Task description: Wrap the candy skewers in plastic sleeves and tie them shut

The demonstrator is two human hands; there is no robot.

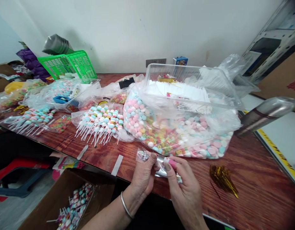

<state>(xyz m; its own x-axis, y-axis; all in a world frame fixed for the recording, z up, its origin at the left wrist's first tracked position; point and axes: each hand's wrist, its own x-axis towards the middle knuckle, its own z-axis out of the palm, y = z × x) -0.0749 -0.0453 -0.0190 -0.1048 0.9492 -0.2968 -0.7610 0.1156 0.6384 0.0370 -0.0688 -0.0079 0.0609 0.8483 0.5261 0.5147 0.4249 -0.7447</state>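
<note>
My left hand (pixel 143 175) and my right hand (pixel 184 185) meet at the near edge of the wooden table (pixel 245 179). Both pinch a small clear plastic bag (pixel 159 163) between thumb and fingers. My right thumb and forefinger also press a pink candy piece (pixel 171 162) at the bag's mouth. A silver bangle (pixel 125 206) circles my left wrist. Just beyond my hands lies a big clear sack of pastel candies (pixel 166 131).
Gold twist ties (pixel 221 179) lie to the right of my hands. Candy skewers on white sticks (pixel 100 123) lie left of the sack. A clear tub (pixel 193 83) sits on the sack. An open cardboard box of finished skewers (pixel 73 207) stands below the table edge. A green basket (pixel 68 64) sits far left.
</note>
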